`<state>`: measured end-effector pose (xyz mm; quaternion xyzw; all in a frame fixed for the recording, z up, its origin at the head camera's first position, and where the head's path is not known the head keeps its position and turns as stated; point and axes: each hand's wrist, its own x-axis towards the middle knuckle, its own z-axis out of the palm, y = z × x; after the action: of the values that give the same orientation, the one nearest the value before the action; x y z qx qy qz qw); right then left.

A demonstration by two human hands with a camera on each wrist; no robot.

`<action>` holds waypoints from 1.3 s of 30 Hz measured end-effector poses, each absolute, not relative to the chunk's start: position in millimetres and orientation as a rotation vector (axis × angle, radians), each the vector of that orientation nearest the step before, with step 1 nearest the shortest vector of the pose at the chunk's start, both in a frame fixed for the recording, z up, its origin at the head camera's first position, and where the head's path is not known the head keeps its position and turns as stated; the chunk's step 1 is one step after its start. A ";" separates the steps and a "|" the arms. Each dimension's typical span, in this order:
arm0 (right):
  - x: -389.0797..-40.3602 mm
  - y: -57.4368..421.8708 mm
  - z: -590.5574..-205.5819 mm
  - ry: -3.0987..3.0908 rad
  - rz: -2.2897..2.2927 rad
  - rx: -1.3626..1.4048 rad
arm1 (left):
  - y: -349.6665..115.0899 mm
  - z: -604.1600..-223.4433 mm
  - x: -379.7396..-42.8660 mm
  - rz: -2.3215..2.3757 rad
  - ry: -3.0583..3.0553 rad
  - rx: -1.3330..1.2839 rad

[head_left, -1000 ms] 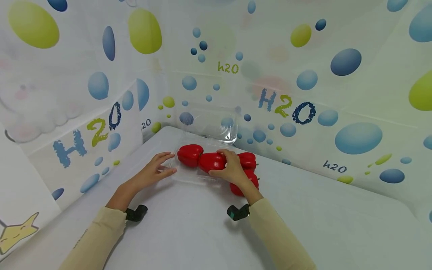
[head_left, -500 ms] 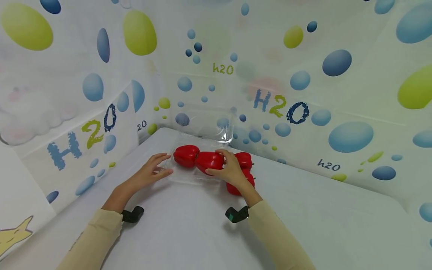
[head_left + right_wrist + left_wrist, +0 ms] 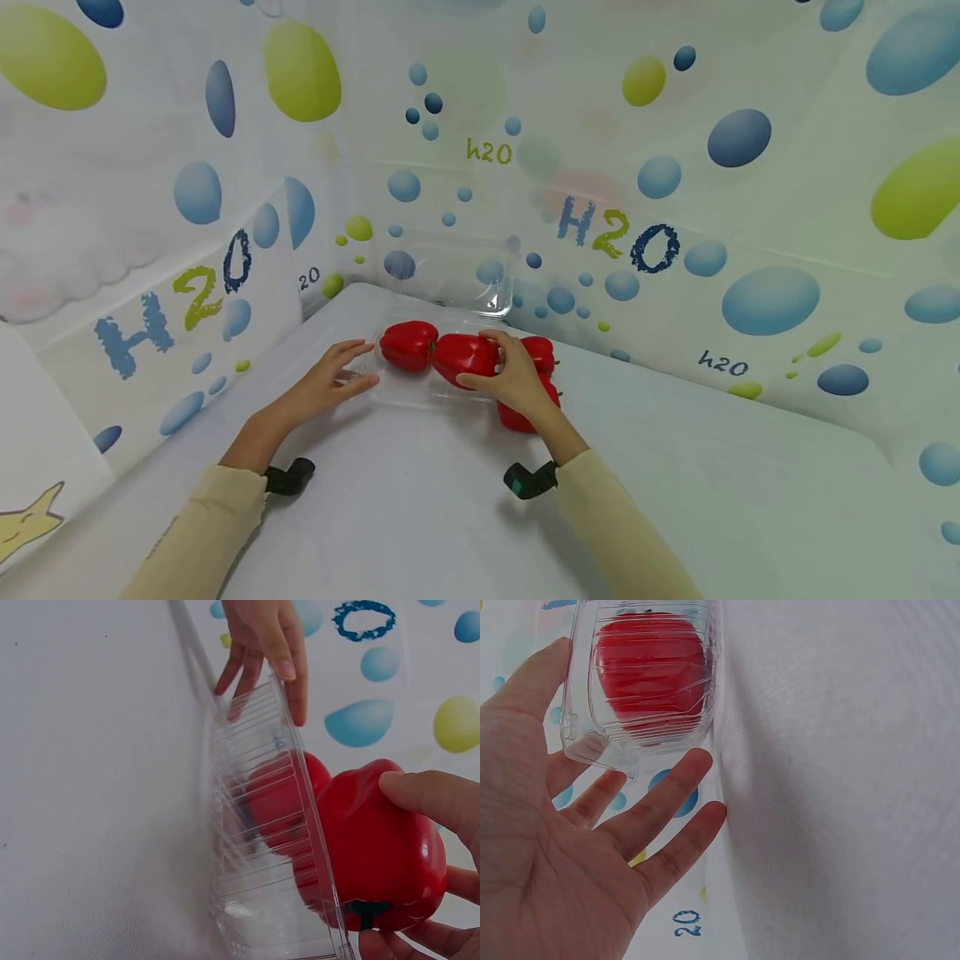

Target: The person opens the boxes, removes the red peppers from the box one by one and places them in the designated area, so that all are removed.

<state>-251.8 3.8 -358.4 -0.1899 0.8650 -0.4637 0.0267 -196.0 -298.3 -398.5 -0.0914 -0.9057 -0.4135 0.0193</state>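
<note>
My right hand (image 3: 516, 377) grips a red bell pepper (image 3: 463, 358) over the right part of a clear plastic clamshell box (image 3: 408, 402). Thumb and fingers lie on opposite sides of the pepper, whose green stem (image 3: 367, 907) faces the right wrist camera. Another red pepper (image 3: 407, 346) lies inside the box at its left end, seen through the ribbed wall (image 3: 649, 724) in the left wrist view. My left hand (image 3: 327, 387) is at that end, its fingers spread and nearly straight, thumb right at the rim. The box's lid (image 3: 453, 275) stands raised at the back.
Two more red peppers, a rear one (image 3: 542, 354) and a front one (image 3: 525, 412), sit right of the box, partly hidden by my right hand. The white tabletop (image 3: 405, 517) meets a printed wall covering (image 3: 630, 150) close behind the box.
The whole head view has shifted slightly left. Against that shift, the pepper in my right hand has barely moved, slightly rightward. My left hand keeps its place beside the box.
</note>
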 end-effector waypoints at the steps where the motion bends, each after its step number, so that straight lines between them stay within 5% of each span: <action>1: -251.3 4.5 -358.3 2.670 -1.436 -0.588 | -298.5 -398.6 -196.0 -1.283 -2.811 -0.284; 39: -228.6 20.3 -348.1 2.608 -1.568 -0.582 | -299.8 -399.2 -197.0 -1.274 -2.819 -0.291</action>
<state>-228.6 20.3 -348.1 -0.1877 0.8415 -0.5061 0.0217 -197.0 -299.8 -399.2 -0.0938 -0.9071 -0.4099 0.0171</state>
